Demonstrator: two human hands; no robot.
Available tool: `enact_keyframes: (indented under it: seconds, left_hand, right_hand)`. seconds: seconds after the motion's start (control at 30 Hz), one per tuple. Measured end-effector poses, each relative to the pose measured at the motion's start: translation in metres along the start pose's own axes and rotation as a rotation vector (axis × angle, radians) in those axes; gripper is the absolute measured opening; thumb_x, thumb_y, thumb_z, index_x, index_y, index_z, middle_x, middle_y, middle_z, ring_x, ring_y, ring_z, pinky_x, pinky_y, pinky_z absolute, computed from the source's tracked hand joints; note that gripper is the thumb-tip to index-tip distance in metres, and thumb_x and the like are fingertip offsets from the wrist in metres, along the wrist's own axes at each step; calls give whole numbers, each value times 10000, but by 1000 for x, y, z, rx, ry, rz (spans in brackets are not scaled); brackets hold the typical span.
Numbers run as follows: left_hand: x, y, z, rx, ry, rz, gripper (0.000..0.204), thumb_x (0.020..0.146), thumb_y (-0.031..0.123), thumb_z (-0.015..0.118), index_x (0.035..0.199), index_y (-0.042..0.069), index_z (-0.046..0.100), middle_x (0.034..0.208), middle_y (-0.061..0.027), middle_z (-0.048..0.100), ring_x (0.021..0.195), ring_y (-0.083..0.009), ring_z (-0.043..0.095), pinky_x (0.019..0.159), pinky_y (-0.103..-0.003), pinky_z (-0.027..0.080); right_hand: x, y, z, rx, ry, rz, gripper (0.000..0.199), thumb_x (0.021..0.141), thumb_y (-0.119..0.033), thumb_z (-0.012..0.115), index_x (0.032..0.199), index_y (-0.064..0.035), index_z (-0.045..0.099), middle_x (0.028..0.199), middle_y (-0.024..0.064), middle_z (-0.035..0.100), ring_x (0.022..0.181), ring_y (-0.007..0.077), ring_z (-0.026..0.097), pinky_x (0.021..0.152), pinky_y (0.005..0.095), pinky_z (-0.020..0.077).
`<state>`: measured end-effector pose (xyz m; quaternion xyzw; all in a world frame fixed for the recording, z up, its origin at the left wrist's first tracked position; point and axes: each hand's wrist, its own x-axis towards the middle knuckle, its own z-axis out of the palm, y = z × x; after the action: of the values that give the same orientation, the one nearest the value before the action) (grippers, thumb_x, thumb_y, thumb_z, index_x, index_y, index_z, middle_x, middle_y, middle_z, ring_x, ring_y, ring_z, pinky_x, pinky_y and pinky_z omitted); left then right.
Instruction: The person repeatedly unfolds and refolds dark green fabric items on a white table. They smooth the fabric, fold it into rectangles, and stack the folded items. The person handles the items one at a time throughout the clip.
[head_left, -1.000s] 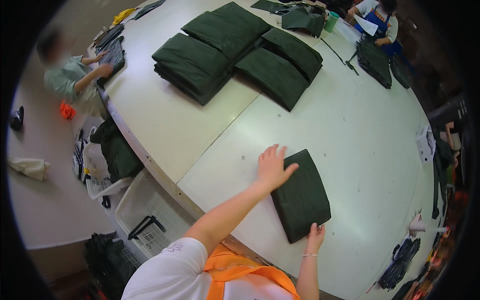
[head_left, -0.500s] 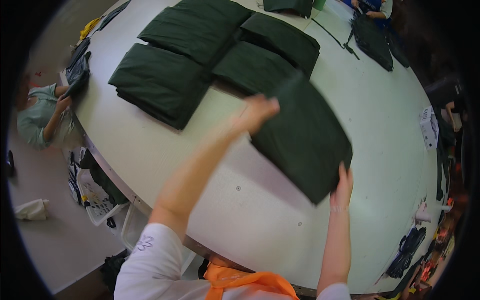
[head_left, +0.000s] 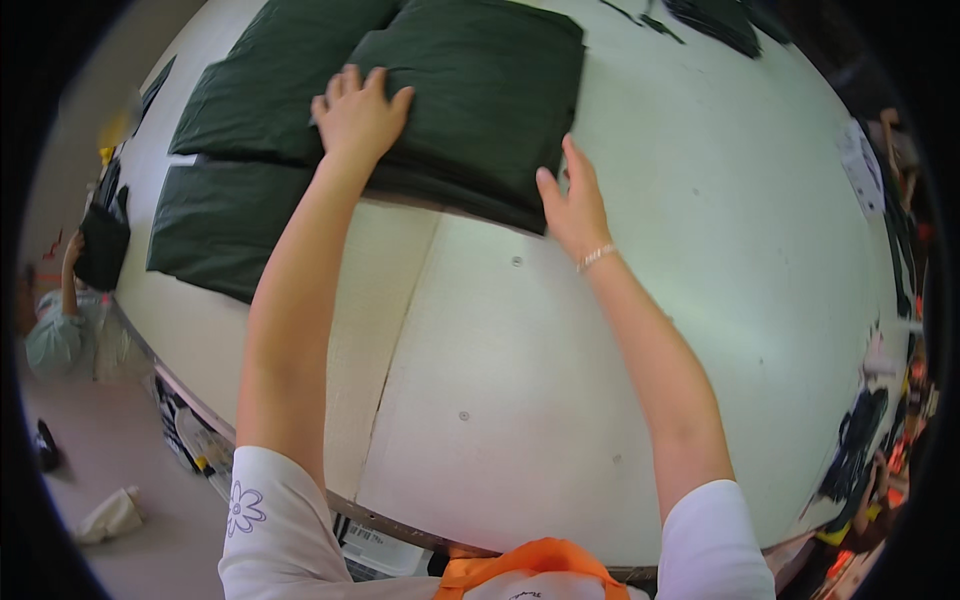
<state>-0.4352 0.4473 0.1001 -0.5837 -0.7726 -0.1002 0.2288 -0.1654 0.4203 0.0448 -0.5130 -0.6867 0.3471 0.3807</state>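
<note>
A dark green folded sheet of smooth fabric (head_left: 480, 100) lies flat on top of a stack at the far middle of the table. My left hand (head_left: 362, 118) rests on its left part, palm down with fingers spread. At its near right corner is my right hand (head_left: 578, 200), thumb and fingers apart, beside the edge; whether it touches cannot be made out. Left of this stack sit more dark green folded pieces (head_left: 260, 85), and nearer, partly behind my left forearm, another folded pile (head_left: 222, 215).
The pale table (head_left: 520, 400) has a curved-looking edge. At the left edge a person (head_left: 62, 335) holds dark cloth (head_left: 103, 245). Black items (head_left: 715, 22) lie at the far right, a white box (head_left: 860, 170) and a dark bundle (head_left: 855, 440) along the right edge.
The folded green fabric, held in the air by both hands before, now lies on the stack farther away. My left hand has spread flat on it, and my right has loosened at its corner.
</note>
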Motion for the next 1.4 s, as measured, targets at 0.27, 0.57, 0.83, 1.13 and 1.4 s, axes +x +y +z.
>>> enact_keyframes:
  seconds: [0.27, 0.57, 0.83, 1.13, 1.4]
  left_hand:
    - [-263, 159, -99, -558, -248, 427, 576, 859, 270, 601, 1364, 83, 395, 1473, -158, 285, 1362, -358, 245, 1079, -547, 188]
    - [-570, 363, -283, -962, -756, 1027, 671, 825, 278, 627, 1392, 58, 341, 1488, -181, 250, 1373, -380, 214, 1094, -560, 141]
    - [-685, 497, -343, -540, -734, 1255, 770, 775, 336, 663, 1387, 25, 314, 1486, -216, 231, 1386, -391, 174, 1096, -588, 44]
    - [-703, 520, -344, -419, -601, 1247, 810, 675, 310, 731, 1302, -9, 331, 1438, -281, 226, 1349, -482, 163, 1063, -663, 86]
    - [-711, 511, -352, -389, -703, 1186, 754, 723, 318, 693, 1313, -13, 360, 1440, -265, 238, 1367, -448, 138, 1079, -639, 57]
  right_hand:
    - [-332, 67, -243, -177, 292, 327, 470, 861, -35, 543, 1317, -61, 429, 1306, 100, 474, 1067, 258, 537, 923, 344, 439]
    - [-804, 192, -459, -623, 1534, 1246, 500, 803, -75, 570, 1280, 19, 451, 1254, 259, 478, 1090, 377, 524, 957, 412, 415]
    - [-995, 387, -507, -387, 929, 1703, 499, 794, -207, 634, 1235, 4, 534, 1312, 234, 468, 1231, 381, 429, 1037, 405, 354]
    - [-1026, 488, -583, -460, 532, 1565, 328, 858, -174, 594, 1175, -98, 558, 1308, 207, 480, 1218, 348, 440, 997, 451, 369]
    - [-1108, 346, -765, -1027, 1511, 1064, 203, 894, -82, 485, 1039, 46, 545, 961, 221, 605, 890, 363, 579, 836, 391, 459]
